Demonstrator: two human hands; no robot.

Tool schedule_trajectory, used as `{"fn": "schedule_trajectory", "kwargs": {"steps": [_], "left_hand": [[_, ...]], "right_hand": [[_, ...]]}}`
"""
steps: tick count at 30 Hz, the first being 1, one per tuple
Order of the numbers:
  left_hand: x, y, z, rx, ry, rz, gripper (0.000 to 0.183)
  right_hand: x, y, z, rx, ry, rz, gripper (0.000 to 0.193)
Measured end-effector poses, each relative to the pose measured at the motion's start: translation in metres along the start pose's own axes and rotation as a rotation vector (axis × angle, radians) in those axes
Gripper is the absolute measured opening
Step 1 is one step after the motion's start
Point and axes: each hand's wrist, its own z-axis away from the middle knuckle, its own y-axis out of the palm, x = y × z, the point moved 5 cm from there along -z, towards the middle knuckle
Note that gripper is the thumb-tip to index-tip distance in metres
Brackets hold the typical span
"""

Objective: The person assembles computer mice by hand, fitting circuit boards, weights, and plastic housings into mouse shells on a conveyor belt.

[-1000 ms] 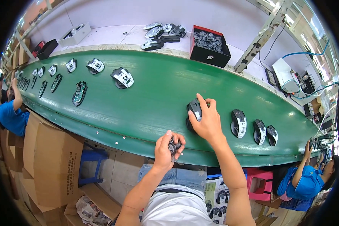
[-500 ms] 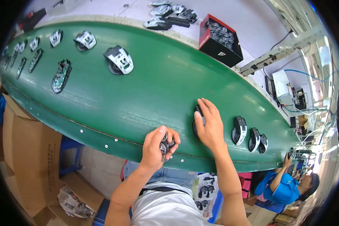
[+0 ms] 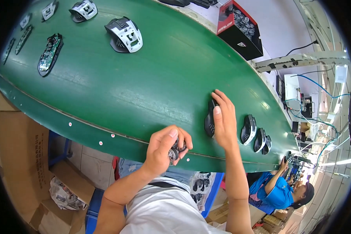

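My left hand (image 3: 164,150) is closed around several small round grey-and-black wheels (image 3: 175,150), just above the near edge of the green conveyor belt (image 3: 152,93). On the belt, my right hand (image 3: 225,121) grips a black computer mouse (image 3: 210,119) from its right side, with fingers along it and partly hiding it. To the right of that hand stands a black-and-white mouse (image 3: 249,129), with two more mice (image 3: 260,140) beyond it. A white-and-black mouse shell (image 3: 124,35) lies farther off to the left, near an open mouse base with a green circuit board (image 3: 50,54).
Behind the belt stands a black-and-red box (image 3: 241,39) full of similar round wheels. Several shells and boards line the belt's far left. Cardboard boxes (image 3: 23,152) stand below left. A co-worker in blue (image 3: 279,195) handles parts at the right end.
The view has shifted, so the far-left shells sit higher in it. More of the black mouse shows beside my right hand. My left hand keeps hold of the wheels.
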Motion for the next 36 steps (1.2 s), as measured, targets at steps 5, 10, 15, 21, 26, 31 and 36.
{"fn": "schedule_trajectory", "kwargs": {"steps": [5,10,15,21,26,31,36], "left_hand": [[0.002,-0.004,0.002,0.021,0.086,-0.052,0.039],[0.002,0.003,0.001,0.03,0.155,-0.066,0.043],[0.004,-0.002,-0.003,0.058,0.134,-0.042,0.048],[0.019,0.004,-0.006,0.03,0.145,-0.112,0.05],[0.023,0.003,-0.009,0.008,0.129,-0.224,0.053],[0.044,0.014,-0.006,-0.317,-0.063,-0.049,0.049],[0.053,0.01,0.002,-0.083,-0.061,-0.052,0.05]], "right_hand": [[0.004,-0.018,0.004,-0.198,-0.053,0.08,0.045],[0.006,0.009,0.012,-0.225,-0.14,0.281,0.039],[-0.013,0.002,0.01,-0.244,-0.167,0.168,0.035],[-0.09,-0.029,0.032,-0.395,0.025,0.328,0.04],[0.005,-0.051,0.06,-0.491,-0.139,-0.17,0.044],[0.075,-0.013,0.097,-0.188,-0.324,-0.406,0.045],[0.069,-0.002,0.107,-0.291,-0.297,-0.459,0.04]]}}
